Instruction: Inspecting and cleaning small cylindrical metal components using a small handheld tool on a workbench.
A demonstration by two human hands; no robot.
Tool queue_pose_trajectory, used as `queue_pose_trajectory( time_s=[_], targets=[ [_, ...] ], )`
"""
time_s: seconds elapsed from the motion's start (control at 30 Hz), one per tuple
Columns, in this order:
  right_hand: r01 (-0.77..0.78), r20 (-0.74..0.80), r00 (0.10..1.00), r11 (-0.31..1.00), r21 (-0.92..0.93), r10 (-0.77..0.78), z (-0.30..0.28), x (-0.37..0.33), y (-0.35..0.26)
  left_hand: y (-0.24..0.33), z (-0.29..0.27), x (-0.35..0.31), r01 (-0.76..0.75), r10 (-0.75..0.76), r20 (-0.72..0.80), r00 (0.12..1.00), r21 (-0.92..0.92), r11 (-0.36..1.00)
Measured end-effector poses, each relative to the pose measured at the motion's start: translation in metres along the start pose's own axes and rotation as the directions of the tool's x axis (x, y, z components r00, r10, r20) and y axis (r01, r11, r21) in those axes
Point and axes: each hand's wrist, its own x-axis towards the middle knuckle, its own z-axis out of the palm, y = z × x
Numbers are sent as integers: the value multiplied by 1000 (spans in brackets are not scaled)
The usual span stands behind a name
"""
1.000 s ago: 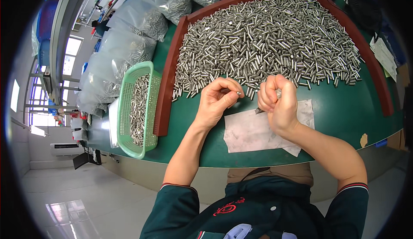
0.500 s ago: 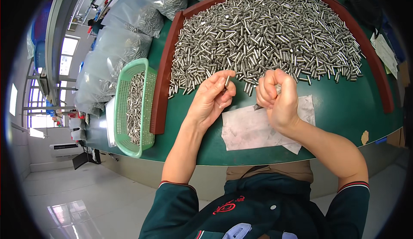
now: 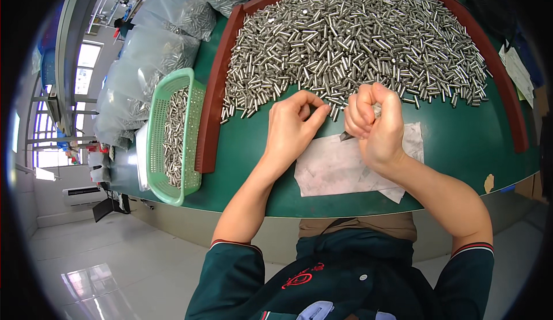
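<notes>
A large heap of short shiny metal pins (image 3: 357,43) covers the far part of the green table. My left hand (image 3: 294,121) is at its near edge, back turned up, thumb and forefinger closed together beside a few loose pins; whether a pin is between them is hidden. Close by on the right, my right hand (image 3: 377,127) is closed in a fist around a tool with a dark, flat tip (image 3: 345,136). Most of that tool is hidden by the fingers. Under the right hand lies a stained whitish cloth (image 3: 328,173).
A dark red raised border (image 3: 214,101) curves around the heap. Left of it stands a pale green basket (image 3: 197,112) holding more pins. Clear plastic bags (image 3: 129,86) filled with pins line the table's left and far sides. Papers (image 3: 516,72) lie at the far right.
My left hand has turned from palm up, with a pin at its fingertips, to back up, and moved right toward the right hand. The right fist has barely moved. The view has shifted slightly.
</notes>
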Motion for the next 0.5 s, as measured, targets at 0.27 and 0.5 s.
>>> queue_pose_trajectory(
  time_s=[0.27,0.5],
  targets=[
    [-11,27,1000,996,-87,14,-1,0,-2,11,6,3,-63,65,-5,998,156,986],
    [-3,26,1000,998,-62,5,2,-1,-2,-7,1,6,-9,4,-15,1000,-349,937]
  ],
)
